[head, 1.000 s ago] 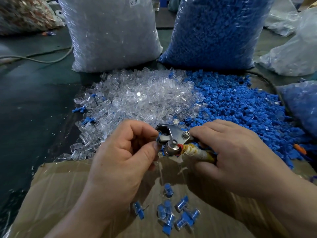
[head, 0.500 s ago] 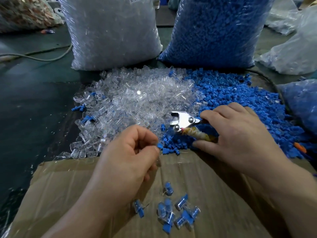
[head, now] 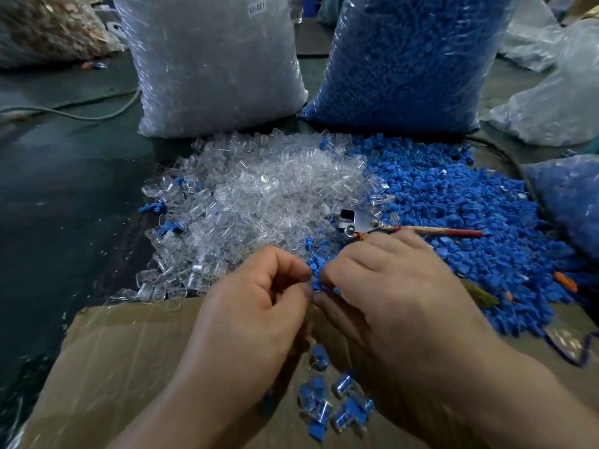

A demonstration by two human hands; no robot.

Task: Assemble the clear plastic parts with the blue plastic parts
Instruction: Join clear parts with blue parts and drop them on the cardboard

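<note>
Clear plastic parts [head: 259,196] lie heaped ahead and left of my hands, small see-through shells with rounded ends, jumbled every way. My left hand [head: 256,306] hovers at the cardboard [head: 129,351] edge with its fingers curled and thumb pressed to forefinger. Whether it pinches a clear shell I cannot tell. Just right of that pinch sits a blue part [head: 316,280], at the near tip of the blue pile [head: 470,205]. It is too hidden to read its long axis. My right hand [head: 389,286] is nearer, with forefinger and thumb curled round the part. I judge the next move carries it a short way left to my left fingertips. Beyond, metal pliers [head: 359,222] lie on the heap, handle pointing right.
</note>
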